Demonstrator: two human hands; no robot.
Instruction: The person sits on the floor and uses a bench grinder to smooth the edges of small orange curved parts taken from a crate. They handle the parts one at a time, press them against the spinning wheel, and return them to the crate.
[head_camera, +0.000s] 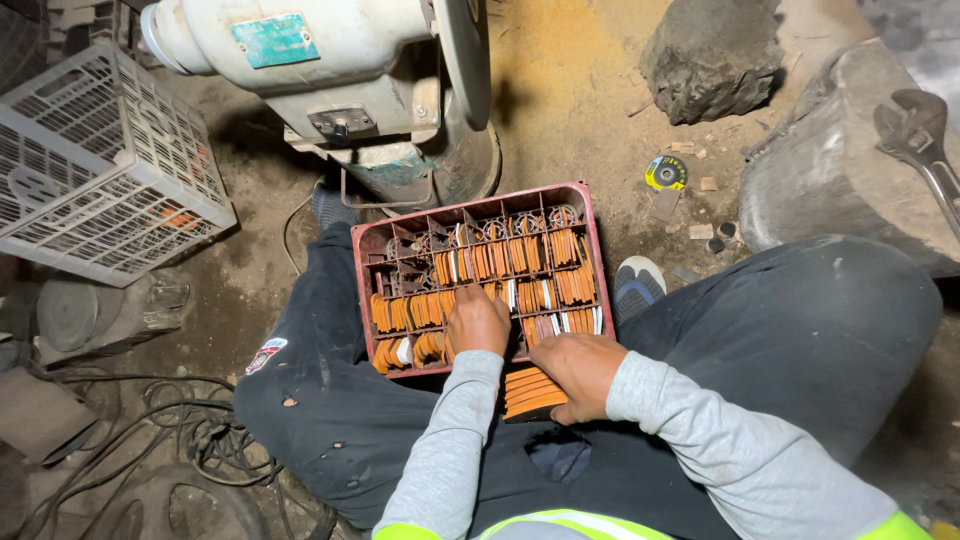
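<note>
A dark red plastic crate (592, 238) with small compartments rests on my lap, most cells packed with orange and white flat discs (520, 255) standing on edge. My left hand (477, 320) reaches into the crate's near middle cells, fingers down among the discs; what it pinches is hidden. My right hand (578, 372) sits at the crate's near edge, closed around a stack of orange discs (530, 392) held against my lap.
A white bench motor (330, 60) stands just beyond the crate. A white wire basket (95, 170) lies at left, cables (190, 430) on the dirt floor below it. A rock (710, 55), a small yellow disc (665, 172) and a wrench (920, 140) on a block lie at right.
</note>
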